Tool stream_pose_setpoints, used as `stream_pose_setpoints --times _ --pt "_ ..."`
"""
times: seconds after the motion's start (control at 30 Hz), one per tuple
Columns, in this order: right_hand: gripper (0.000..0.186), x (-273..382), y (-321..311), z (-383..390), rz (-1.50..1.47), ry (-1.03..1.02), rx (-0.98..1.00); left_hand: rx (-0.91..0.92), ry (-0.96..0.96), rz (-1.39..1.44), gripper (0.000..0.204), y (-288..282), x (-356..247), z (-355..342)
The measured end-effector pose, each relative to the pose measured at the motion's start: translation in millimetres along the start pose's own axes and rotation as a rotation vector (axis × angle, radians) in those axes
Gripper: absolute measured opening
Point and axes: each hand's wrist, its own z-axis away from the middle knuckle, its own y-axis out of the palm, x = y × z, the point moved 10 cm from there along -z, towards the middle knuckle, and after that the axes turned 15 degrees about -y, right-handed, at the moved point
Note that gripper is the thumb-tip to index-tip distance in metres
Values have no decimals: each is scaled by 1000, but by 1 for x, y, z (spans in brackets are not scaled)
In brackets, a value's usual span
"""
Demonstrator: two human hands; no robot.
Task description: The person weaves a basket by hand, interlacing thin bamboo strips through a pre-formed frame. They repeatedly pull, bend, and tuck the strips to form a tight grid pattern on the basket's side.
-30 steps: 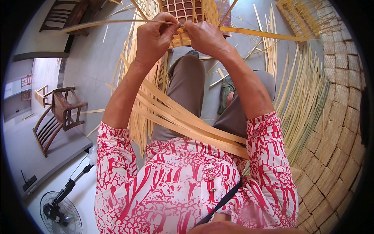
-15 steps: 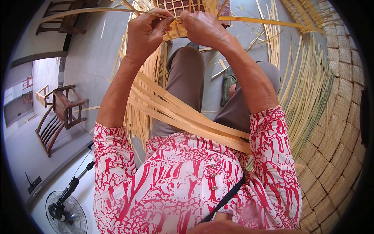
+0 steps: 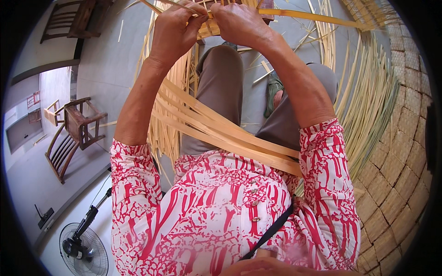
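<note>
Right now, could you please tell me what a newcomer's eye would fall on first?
Probably the red-and-white patterned shirt, filling the lower middle. Next come the left hand and right hand, close together at the woven lattice near the top edge, and the pale bamboo-like strips crossing the grey-brown trousers.

Head-worn fisheye, facing steeply down: shirt [image 3: 202,207] close below, left hand [image 3: 176,33] and right hand [image 3: 240,23] near upper edge.

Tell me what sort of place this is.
Likely a weaving workshop: a partly hidden, yellow lattice of woven strips, a bundle of long yellow-green strips, and rows of tan, rectangular woven pieces.
</note>
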Motion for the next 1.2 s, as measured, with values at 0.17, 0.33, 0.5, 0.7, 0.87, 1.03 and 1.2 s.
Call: stream_pose_setpoints --times 0.17,0.33,0.5,0.7,0.87,1.03,1.2 --pt "18 -3 11 1 7 -8 1 206 -335 91 16 26 37 -5" --pt "18 3 11 8 79 -94 6 308 -431 205 20 27 17 -11" --pt "17 -1 8 15 117 49 -149 373 -546 240 21 37 26 -9" --pt "13 1 9 17 175 43 -147 381 -566 304 21 44 37 -10" --pt "12 -4 7 13 184 46 -156 397 -567 268 22 45 39 -23" --pt "14 -6 4 16 138 53 -192 459 -551 277 22 48 40 -26" --pt "16 -5 -8 13 57 80 -230 366 -379 324 15 49 50 -38"
